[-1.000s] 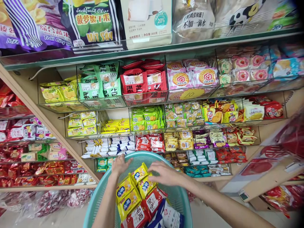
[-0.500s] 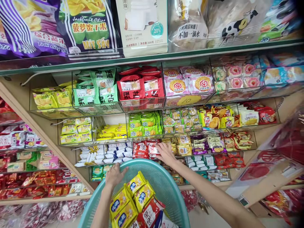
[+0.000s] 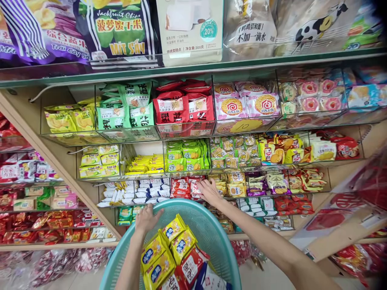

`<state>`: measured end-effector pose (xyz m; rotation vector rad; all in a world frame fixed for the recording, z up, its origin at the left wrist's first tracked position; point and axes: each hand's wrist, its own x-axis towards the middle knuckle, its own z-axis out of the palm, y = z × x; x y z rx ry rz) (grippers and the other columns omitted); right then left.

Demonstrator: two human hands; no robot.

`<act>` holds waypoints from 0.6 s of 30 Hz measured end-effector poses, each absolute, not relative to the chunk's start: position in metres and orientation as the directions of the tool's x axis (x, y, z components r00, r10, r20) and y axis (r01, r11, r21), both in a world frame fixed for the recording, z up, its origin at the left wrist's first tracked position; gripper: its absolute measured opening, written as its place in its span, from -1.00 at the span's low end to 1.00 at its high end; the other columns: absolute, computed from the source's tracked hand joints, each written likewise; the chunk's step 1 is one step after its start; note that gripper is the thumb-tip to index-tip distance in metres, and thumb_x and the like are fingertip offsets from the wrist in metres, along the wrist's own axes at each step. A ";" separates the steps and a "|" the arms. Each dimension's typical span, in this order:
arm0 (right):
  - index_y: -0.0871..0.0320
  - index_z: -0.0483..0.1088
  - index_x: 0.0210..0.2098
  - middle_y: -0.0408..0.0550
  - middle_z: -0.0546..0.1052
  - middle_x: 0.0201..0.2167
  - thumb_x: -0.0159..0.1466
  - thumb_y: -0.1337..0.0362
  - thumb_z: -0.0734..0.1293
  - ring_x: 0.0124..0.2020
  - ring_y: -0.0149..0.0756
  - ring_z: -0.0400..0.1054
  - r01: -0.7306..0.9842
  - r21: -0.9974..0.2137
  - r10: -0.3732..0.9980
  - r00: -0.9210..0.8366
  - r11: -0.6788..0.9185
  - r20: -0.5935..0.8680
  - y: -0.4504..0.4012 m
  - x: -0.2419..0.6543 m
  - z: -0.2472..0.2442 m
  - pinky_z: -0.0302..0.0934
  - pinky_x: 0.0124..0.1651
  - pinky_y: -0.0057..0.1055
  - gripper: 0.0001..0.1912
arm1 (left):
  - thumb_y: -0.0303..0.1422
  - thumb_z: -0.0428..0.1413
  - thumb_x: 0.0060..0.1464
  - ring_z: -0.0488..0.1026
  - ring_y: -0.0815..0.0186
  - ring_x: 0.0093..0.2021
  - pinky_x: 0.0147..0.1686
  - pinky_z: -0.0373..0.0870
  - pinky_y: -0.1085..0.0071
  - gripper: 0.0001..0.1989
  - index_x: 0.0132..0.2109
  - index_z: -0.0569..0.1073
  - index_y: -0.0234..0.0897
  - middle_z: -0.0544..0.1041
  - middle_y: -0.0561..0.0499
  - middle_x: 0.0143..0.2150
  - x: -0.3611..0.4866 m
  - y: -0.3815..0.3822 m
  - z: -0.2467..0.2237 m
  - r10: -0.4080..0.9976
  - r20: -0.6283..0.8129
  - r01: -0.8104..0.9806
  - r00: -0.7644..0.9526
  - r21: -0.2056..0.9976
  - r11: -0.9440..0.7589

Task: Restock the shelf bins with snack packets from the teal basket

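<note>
Far left, we log the wooden side panel (image 3: 72,183), slanting down beside the shelf. Next, white packs (image 3: 152,191) in their bins, just left of the red packs (image 3: 180,187).

Left hand (image 3: 148,218) is on the rim of the basket (image 3: 213,229), thumb spread away from the fingers; how firmly it grips, we can't tell. Basket sits below the lower bins, tilted toward us in view. Inside: 4 yellow packs (image 3: 157,264) showing to the left, 2 red bags (image 3: 192,264) right of them, then blue-white bags (image 3: 213,278) at bottom right.

Right hand (image 3: 210,192) is up at the red packs' bin, fingers bent over its right part, fairly narrow; fingertips partly lost against the wrappers, so we can't tell if a pack is pinched. We'd judge the step in hand as reaching into that bin. From here, we think the move calls for a secure pinch, then a lift over the bin's front edge.

Edges: shelf above hangs close over the hand, dividers flank the bin, basket's far rim lies near below. Open room: the basket's far and right inside. Right of the hand, tan packs (image 3: 237,186) crowd in; the forearm crosses in front of the lower bins.
</note>
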<state>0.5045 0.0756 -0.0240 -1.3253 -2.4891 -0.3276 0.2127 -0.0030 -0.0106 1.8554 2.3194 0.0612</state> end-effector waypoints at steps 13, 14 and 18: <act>0.27 0.18 0.14 0.17 0.45 -0.11 0.21 0.26 0.27 -0.11 -0.06 0.24 0.847 0.051 0.777 -0.507 0.529 0.373 0.061 0.501 -0.007 -0.13 0.08 -0.06 -0.48 | 0.07 -0.18 0.08 0.29 -0.02 0.12 0.03 0.17 0.12 -0.40 0.04 0.30 -0.32 0.41 -0.24 0.09 0.213 -0.006 -0.007 0.972 -0.114 0.962 -0.207 0.158 0.224; 0.28 0.19 0.14 0.18 0.45 -0.12 0.21 0.26 0.27 -0.11 -0.06 0.24 0.848 0.051 0.778 -0.506 0.527 0.372 0.060 0.502 -0.005 -0.12 0.07 -0.07 -0.48 | 0.07 -0.18 0.08 0.29 -0.03 0.12 0.03 0.17 0.11 -0.39 0.04 0.30 -0.32 0.41 -0.25 0.08 0.213 -0.006 -0.008 0.972 -0.113 0.962 -0.204 0.159 0.220; 0.28 0.18 0.15 0.17 0.45 -0.13 0.21 0.27 0.26 -0.10 -0.06 0.24 0.849 0.056 0.779 -0.506 0.525 0.370 0.054 0.507 0.002 -0.12 0.07 -0.07 -0.47 | 0.03 -0.18 0.09 0.28 -0.04 0.12 0.03 0.18 0.10 -0.43 0.04 0.30 -0.31 0.41 -0.23 0.08 0.213 -0.004 -0.008 0.975 -0.112 0.966 -0.194 0.154 0.210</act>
